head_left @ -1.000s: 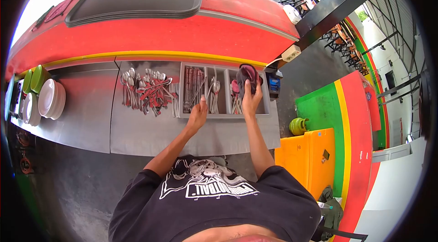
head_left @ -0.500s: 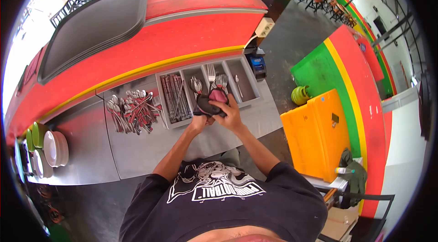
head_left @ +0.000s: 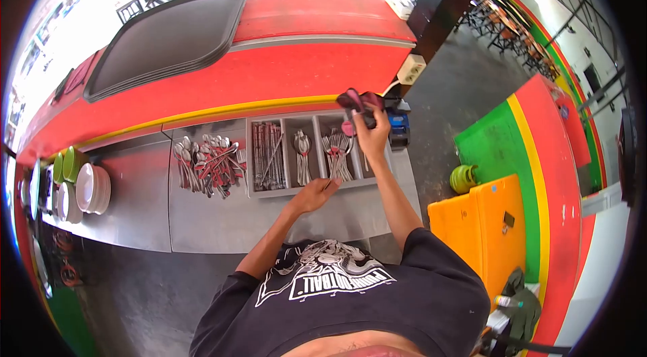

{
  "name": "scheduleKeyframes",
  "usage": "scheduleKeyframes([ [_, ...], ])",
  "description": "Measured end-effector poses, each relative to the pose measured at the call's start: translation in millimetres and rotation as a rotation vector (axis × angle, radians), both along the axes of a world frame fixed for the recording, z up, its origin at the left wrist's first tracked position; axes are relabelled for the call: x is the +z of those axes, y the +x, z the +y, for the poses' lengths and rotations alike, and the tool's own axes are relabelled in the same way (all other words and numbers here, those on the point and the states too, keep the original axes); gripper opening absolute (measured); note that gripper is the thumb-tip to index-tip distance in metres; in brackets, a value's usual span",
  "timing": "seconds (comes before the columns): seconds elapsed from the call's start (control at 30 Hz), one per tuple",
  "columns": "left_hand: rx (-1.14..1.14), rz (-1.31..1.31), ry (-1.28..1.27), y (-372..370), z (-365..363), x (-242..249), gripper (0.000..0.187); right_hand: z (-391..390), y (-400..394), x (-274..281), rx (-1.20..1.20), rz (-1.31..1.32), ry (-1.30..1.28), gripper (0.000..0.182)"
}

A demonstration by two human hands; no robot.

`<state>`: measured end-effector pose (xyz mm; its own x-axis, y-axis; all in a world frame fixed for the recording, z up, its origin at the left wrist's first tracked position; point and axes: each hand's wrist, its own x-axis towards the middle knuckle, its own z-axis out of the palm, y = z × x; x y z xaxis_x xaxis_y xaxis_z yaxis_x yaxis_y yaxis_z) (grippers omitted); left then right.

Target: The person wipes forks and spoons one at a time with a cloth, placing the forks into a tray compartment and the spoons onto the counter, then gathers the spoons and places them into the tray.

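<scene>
My right hand [head_left: 371,129] is raised over the right end of the grey cutlery tray [head_left: 290,191], closed on a dark and pink bundle [head_left: 360,104] that looks like cloth. My left hand [head_left: 315,195] is at the tray's front edge, its fingers near the forks; whether it holds anything is unclear. In the tray lie wrapped cutlery [head_left: 267,155], spoons [head_left: 302,155] and forks [head_left: 336,155], each in its own compartment. The right compartment is partly hidden by my right forearm. Left of the tray, a loose pile of spoons and forks [head_left: 214,165] rests on the metal counter [head_left: 236,222].
White plates [head_left: 93,188] and green bowls [head_left: 73,163] stand at the counter's left. Dark trays [head_left: 168,40] lie on the red ledge [head_left: 310,17] behind. A blue device [head_left: 399,130] sits right of the cutlery tray, and an orange box [head_left: 482,222] stands beyond the counter's right side.
My hands have come apart. My right hand has lifted the dark bundle up and right, while my left hand has let go of it and stays low by the tray's front.
</scene>
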<state>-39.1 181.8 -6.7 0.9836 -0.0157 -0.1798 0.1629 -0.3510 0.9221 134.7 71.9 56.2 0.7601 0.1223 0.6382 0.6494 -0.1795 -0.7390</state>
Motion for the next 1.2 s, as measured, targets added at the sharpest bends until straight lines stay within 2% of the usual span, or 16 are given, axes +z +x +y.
scheduleKeyframes([
  [0.07, 0.126, -0.251, -0.109, 4, -15, -23, 0.047, -9, 31, -14, 0.002, 0.089, 0.056, 0.027],
  [0.17, 0.16, -0.29, -0.169, 17, -23, -26, 0.036, -23, 47, -7, 0.089, 0.183, 0.144, 0.03],
  [0.27, 0.296, -0.062, -0.441, 36, -27, -25, 0.026, -29, 28, -2, 0.099, 0.1, 0.225, 0.036],
  [0.37, 0.486, -0.014, -0.573, 58, -29, -16, 0.026, -40, -19, -16, 0.299, 0.101, 0.08, 0.048],
  [0.43, 0.434, -0.587, -0.181, 65, -34, -23, 0.019, -43, -36, -31, 0.424, 0.002, -0.012, 0.055],
  [0.5, 0.347, -0.772, 0.021, 69, -37, -36, 0.016, -46, -41, -56, 0.504, -0.106, -0.133, 0.058],
  [0.6, 0.243, -0.497, 0.029, 73, -38, -57, 0.032, -56, -19, -78, 0.471, -0.113, -0.198, 0.045],
  [0.63, 0.295, -0.265, -0.111, 75, -46, -45, 0.021, -55, -9, -74, 0.38, -0.257, -0.231, 0.041],
  [0.7, 0.286, -0.172, -0.167, 69, -58, -17, 0.025, -53, 5, -64, 0.288, -0.147, -0.219, 0.042],
  [0.73, 0.28, -0.129, -0.195, 68, -59, -8, 0.031, -52, 11, -59, 0.24, -0.095, -0.212, 0.042],
  [0.77, 0.261, -0.151, -0.201, 67, -58, -24, 0.038, -50, 15, -59, 0.233, -0.098, -0.202, 0.042],
  [0.87, 0.254, -0.098, -0.331, 59, -48, -30, 0.041, -42, 21, -63, 0.201, -0.113, -0.164, 0.043],
  [0.97, 0.248, -0.153, -0.246, 43, -34, -17, 0.042, -35, 20, -65, 0.119, -0.183, -0.17, 0.047],
  [1.07, 0.257, -0.198, -0.213, 25, -17, -5, 0.044, -17, 5, -55, -0.017, 0.168, 0.197, 0.052],
  [1.1, 0.302, -0.208, -0.309, 20, -14, -9, 0.046, -14, 7, -57, -0.208, 0.045, 0.124, 0.053],
  [1.2, 0.412, -0.023, -0.511, 12, 4, -20, 0.051, -18, 9, -100, -0.127, 0.508, 0.501, 0.049],
])
